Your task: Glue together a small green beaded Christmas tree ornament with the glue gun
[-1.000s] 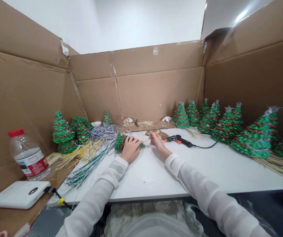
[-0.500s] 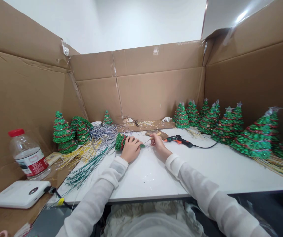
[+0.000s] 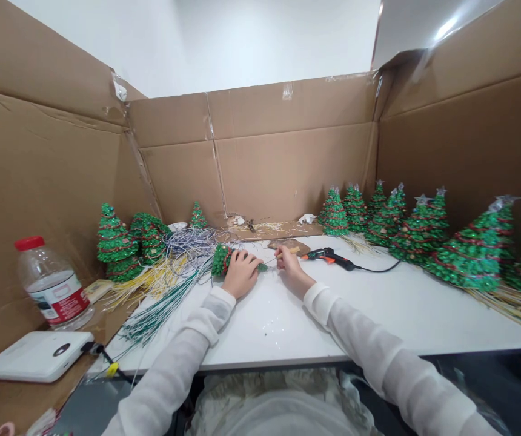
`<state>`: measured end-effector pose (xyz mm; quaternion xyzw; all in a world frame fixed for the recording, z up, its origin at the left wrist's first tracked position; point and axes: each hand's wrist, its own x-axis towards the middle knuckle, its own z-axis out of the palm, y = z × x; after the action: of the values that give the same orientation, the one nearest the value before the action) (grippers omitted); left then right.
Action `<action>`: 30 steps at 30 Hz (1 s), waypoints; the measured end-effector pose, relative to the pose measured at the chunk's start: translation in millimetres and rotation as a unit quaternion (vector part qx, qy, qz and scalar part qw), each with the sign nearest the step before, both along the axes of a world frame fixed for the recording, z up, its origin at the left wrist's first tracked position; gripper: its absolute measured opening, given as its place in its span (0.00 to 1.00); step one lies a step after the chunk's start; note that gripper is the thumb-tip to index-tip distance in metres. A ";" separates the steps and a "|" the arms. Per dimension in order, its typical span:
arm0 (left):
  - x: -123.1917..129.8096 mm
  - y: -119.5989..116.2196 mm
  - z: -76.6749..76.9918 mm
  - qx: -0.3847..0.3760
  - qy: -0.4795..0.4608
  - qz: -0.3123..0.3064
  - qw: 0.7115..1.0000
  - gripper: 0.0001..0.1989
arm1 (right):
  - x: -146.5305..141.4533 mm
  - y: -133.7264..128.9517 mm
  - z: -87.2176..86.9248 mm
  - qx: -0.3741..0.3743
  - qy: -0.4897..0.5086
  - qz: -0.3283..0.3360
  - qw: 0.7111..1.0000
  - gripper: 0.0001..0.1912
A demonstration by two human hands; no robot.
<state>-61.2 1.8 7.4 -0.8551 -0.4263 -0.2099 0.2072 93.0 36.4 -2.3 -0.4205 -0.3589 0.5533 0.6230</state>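
My left hand [image 3: 241, 274] is shut around a small green sequin tree [image 3: 222, 261], which lies on its side with its tip pointing right. My right hand [image 3: 291, 262] pinches a thin stick or wire [image 3: 272, 258] whose tip reaches toward the tree's green end [image 3: 262, 267]. The fingers of my left hand hide the middle of the tree. A black and orange hot glue gun [image 3: 328, 258] lies just right of my right hand, not touching it.
Several finished sequin trees [image 3: 464, 257] stand along the right and back of the white table [image 3: 278, 339]. Bundles of green, yellow and silver wires [image 3: 160, 297] lie to the left. A plastic water bottle [image 3: 51, 283] and a white power bank [image 3: 37, 357] sit far left, inside cardboard walls.
My right hand has shifted slightly lower and closer to the tree. My left hand and the tree have barely moved.
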 end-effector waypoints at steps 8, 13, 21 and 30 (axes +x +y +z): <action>0.0 -0.2 0.3 -0.001 -0.002 -0.001 1.000 0.14 | -0.7 -0.2 -1.0 -0.010 0.021 -0.007 1.000 0.09; 0.1 0.0 0.0 -0.003 -0.004 0.000 1.000 0.14 | -0.5 -0.5 -2.3 -0.021 0.041 -0.002 0.999 0.09; -1.0 1.2 -0.9 0.000 -0.003 -0.006 1.000 0.13 | 0.4 0.2 -2.8 -0.032 0.064 0.007 0.997 0.09; -2.2 3.2 -2.1 0.009 0.000 -0.009 1.000 0.12 | 1.3 1.9 -4.9 -0.018 0.070 0.014 0.997 0.09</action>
<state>-63.3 5.0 5.3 -0.8571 -0.4168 -0.2155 0.2127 94.3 38.3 -7.2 -0.3867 -0.3105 0.5965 0.6311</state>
